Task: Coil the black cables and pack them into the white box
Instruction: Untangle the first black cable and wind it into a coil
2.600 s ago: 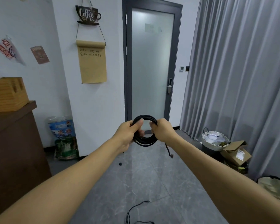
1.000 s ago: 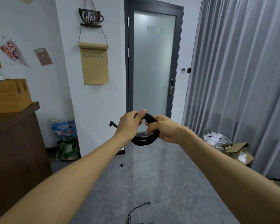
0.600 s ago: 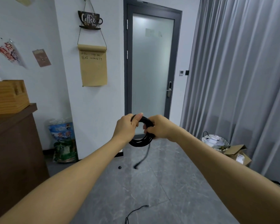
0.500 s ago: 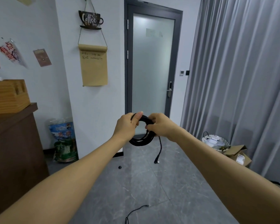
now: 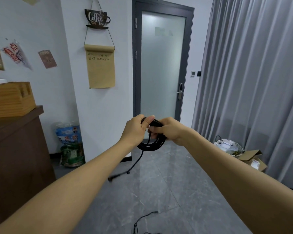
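Grey tiled floor (image 5: pixel 159 191); frosted glass door (image 5: pixel 161 65) ahead, grey curtain (image 5: pixel 252 73) at right. An open cardboard box (image 5: pixel 251 160) and a basket (image 5: pixel 228 146) stand by the curtain. Left hand (image 5: pixel 135 130) and right hand (image 5: pixel 167 130) both grip the coiled black cable (image 5: pixel 151 144) at chest height, one end dangling. A second cable (image 5: pixel 142 220) lies on the floor.

The hanging cup-shaped wall sign (image 5: pixel 97 19) reads "Coffee Time".

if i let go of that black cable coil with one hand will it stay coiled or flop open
Probably flops: the black cable coil has no visible tie, and both the left hand and right hand grip it. Its loose tail hangs limp, so it looks flexible and seemingly light.
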